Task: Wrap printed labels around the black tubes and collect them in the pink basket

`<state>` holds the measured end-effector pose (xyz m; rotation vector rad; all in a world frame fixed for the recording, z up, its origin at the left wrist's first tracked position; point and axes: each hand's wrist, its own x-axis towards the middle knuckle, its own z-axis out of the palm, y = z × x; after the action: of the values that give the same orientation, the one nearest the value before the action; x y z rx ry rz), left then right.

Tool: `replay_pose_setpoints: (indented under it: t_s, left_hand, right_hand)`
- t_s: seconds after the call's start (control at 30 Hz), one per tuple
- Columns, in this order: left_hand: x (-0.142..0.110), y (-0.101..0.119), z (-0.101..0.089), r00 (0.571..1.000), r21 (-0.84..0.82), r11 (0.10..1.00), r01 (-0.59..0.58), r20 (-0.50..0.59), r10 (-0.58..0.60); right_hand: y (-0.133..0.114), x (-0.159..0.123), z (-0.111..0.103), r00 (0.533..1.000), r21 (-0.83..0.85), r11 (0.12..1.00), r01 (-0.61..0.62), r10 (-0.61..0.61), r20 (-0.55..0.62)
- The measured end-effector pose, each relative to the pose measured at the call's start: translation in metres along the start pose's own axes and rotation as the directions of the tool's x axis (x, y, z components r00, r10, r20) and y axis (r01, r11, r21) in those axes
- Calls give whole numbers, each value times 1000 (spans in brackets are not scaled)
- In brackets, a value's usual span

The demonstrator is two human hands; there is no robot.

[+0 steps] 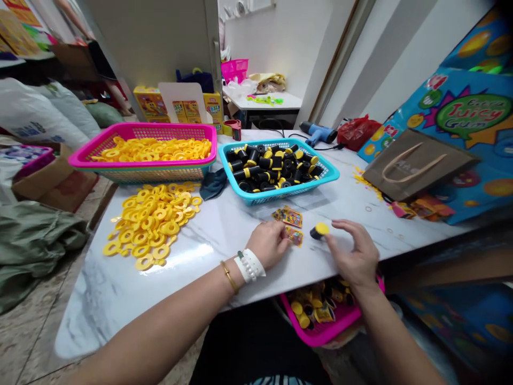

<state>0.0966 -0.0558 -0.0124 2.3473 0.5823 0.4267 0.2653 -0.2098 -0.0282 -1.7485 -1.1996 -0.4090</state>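
While the left hand (pixel 269 243) curls at labels (pixel 295 218), its grip unclear, the right hand (pixel 356 256) is spread beside a jar (pixel 319 231); label-picking seems underway, needing next a fine pinch.

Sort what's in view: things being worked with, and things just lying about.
Likely in use:
printed pieces, by the left hand
capped cylinder, by the right hand
blue basket of similar pieces
lower pink basket, probably

Apparently lying about:
blue tool
red bag
paper bag
yellow rings, perhaps; neither hand touches them
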Motion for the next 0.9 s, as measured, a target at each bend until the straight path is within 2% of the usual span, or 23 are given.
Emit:
replay_pose_setpoints:
  t_s: [0.07,0.1,0.17,0.2,0.23,0.3,0.33,0.37,0.4,0.47,0.53,0.6,0.67,0.77,0.83,0.9]
  left_hand:
    - [-3,-1,-10,996,-180,983,-38,77,52]
    - [-4,-1,-15,989,-252,966,-59,118,91]
    - [-3,0,-22,972,-344,934,-98,170,164]
    - [-3,0,-25,966,-362,925,-113,177,187]
    - [-2,1,-27,963,-363,923,-131,176,206]
    - [-2,2,-31,951,-333,921,-199,159,264]
    - [-3,3,-32,944,-320,916,-241,143,299]
    - [-5,4,-34,942,-320,910,-264,117,315]
    - [-7,5,-34,953,-337,908,-249,80,291]
    - [-12,4,-34,991,-448,889,-89,46,122]
    - [-16,2,-31,987,-594,793,139,145,-65]
    - [-17,-3,-27,954,-695,663,278,279,-108]
    - [-16,-7,-24,939,-754,575,317,336,-76]
    - [-13,-12,-24,943,-794,519,316,321,-84]
    - [-14,-12,-26,946,-782,538,315,303,-114]
    - [-15,-11,-28,945,-740,598,309,309,-106]
  right_hand:
    - [-15,-7,-7,996,38,997,-72,74,-56]
    - [-24,-10,-8,990,79,987,-137,140,-25]
    - [-39,-12,-7,943,194,927,-322,295,153]
    - [-45,-11,-4,889,248,867,-432,363,280]
    - [-50,-11,0,812,285,789,-545,411,415]
    - [-57,-9,9,635,305,610,-731,446,631]
    - [-58,-9,13,568,308,529,-790,445,692]
    - [-59,-9,16,533,324,462,-825,447,719]
    - [-60,-10,19,530,356,415,-837,458,713]
    - [-61,-13,21,588,441,390,-808,504,633]
    - [-65,-17,20,659,488,443,-752,528,536]
    - [-70,-21,18,709,476,526,-705,507,491]
    - [-76,-25,17,728,447,580,-681,474,495]
    - [-80,-30,13,703,398,600,-694,446,554]
    - [-78,-29,9,683,356,623,-697,424,595]
    - [-75,-24,6,695,323,674,-665,400,597]
